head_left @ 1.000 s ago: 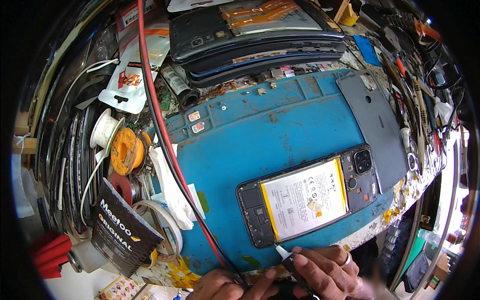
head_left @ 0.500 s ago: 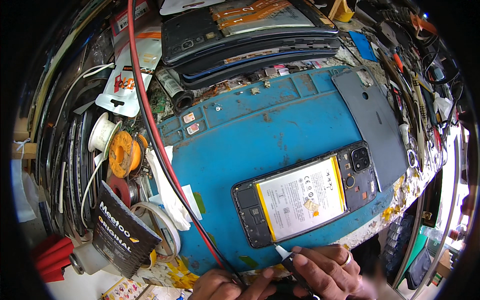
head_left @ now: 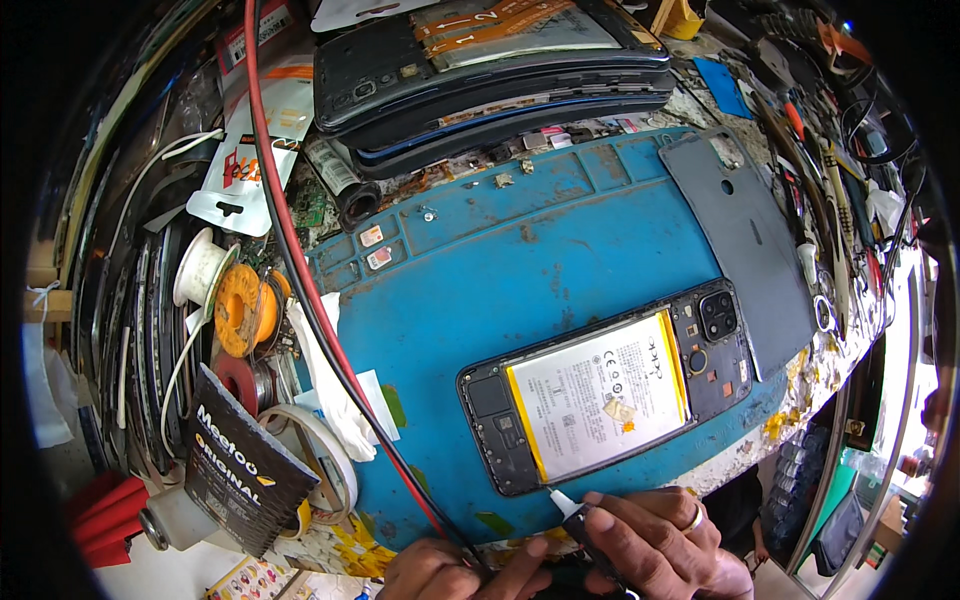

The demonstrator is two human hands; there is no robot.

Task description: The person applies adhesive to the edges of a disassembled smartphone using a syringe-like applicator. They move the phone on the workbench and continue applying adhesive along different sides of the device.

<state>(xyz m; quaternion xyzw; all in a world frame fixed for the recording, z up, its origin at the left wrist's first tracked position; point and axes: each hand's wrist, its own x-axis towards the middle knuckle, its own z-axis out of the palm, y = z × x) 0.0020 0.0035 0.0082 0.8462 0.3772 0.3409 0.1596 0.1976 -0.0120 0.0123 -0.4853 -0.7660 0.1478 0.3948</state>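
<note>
My right hand [head_left: 655, 540], a ring on one finger, is closed around a dark tube [head_left: 592, 545] with a white pointed nozzle [head_left: 562, 500]. The nozzle's tip is at the near edge of an opened phone [head_left: 500, 415]; whether it touches cannot be seen. Inside the phone lies a silver battery [head_left: 580, 400] with yellow strips along two sides. At the lower edge, my left hand [head_left: 450, 572] has curled fingers, partly cut off by the picture; what they hold, if anything, is hidden. A red and black cable pair [head_left: 350, 385] runs down to that hand.
The phone lies on a blue work mat [head_left: 440, 320]. A grey back cover [head_left: 750, 260] rests on its right side. Stacked phones [head_left: 500, 90] stand behind; wire spools [head_left: 240, 305], a white tape roll [head_left: 345, 480] and a black pouch [head_left: 240, 465] are left. Tools crowd the right.
The whole view has shifted slightly, with the phone and mat a little farther left in the picture. Both hands and the tube look nearly unmoved.
</note>
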